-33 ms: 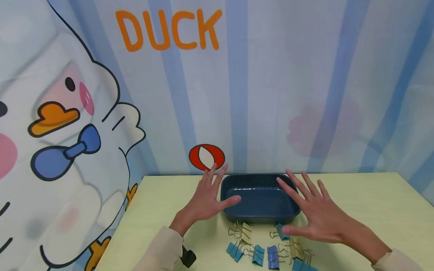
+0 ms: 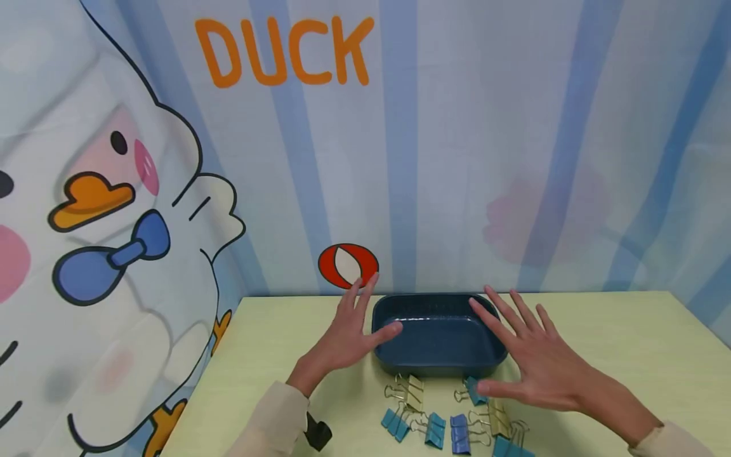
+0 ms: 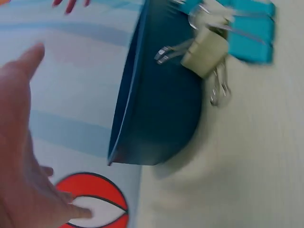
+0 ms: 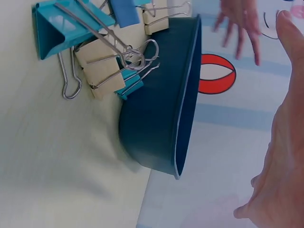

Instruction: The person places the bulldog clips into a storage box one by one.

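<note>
Both hands are spread in the air and hold nothing. My left hand point(image 2: 345, 339) is at the left end of a dark blue rectangular dish point(image 2: 440, 371), its thumb overlapping the rim in the head view. Over the dish's right end, my right hand point(image 2: 542, 368) has its fingers fanned and its thumb pointing left, above the binder clips. In front of the dish lie several binder clips: a cream one point(image 2: 415, 393), teal ones point(image 2: 436, 430), a blue one point(image 2: 459, 434) and another cream one point(image 2: 499, 419). A larger teal clip point(image 4: 66, 26) shows in the right wrist view.
The pale yellow table point(image 2: 622, 343) ends at the back against a hanging cloth point(image 2: 457, 158) with blue stripes, a duck picture and orange letters. Something small and black point(image 2: 317, 433) sits by the left sleeve point(image 2: 274, 419).
My left hand has shifted very slightly left, and my right hand very slightly right. The dish and the binder clips have stayed in place.
</note>
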A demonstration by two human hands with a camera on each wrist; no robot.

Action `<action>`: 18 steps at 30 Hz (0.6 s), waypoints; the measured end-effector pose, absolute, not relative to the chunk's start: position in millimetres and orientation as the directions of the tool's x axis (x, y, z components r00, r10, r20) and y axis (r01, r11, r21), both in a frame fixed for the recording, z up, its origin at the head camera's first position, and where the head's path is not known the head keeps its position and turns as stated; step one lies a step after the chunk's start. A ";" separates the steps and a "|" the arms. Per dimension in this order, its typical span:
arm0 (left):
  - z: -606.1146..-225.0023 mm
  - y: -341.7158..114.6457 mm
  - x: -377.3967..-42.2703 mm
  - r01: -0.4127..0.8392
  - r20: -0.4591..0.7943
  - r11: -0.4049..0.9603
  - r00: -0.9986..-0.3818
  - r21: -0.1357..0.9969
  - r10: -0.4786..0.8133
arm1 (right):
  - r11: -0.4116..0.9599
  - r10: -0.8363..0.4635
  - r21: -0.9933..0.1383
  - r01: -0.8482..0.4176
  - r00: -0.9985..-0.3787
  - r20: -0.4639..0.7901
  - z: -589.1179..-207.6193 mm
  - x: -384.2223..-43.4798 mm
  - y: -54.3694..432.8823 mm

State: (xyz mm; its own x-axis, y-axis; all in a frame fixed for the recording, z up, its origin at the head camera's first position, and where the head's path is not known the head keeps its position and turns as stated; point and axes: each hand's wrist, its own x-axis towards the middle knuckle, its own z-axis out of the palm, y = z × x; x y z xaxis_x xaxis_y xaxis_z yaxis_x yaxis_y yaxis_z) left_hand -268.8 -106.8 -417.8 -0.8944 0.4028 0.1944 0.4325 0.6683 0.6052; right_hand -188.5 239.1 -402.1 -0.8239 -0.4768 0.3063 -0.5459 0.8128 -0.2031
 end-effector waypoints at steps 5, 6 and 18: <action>-431.1 -111.9 -283.0 0.201 0.117 0.415 -0.969 0.887 0.219 | 0.805 -0.442 -0.257 -0.534 -0.830 0.339 -403.3 -180.3 249.2; -434.1 -112.8 -285.1 0.136 0.072 0.364 -0.980 0.921 0.185 | 0.806 -0.433 -0.268 -0.528 -0.834 0.342 -404.7 -178.3 251.3; -461.5 -117.3 -296.6 -0.233 -0.242 0.067 -0.951 0.970 0.191 | 0.797 -0.258 -0.588 -0.142 -0.959 -0.117 -443.7 -151.0 272.7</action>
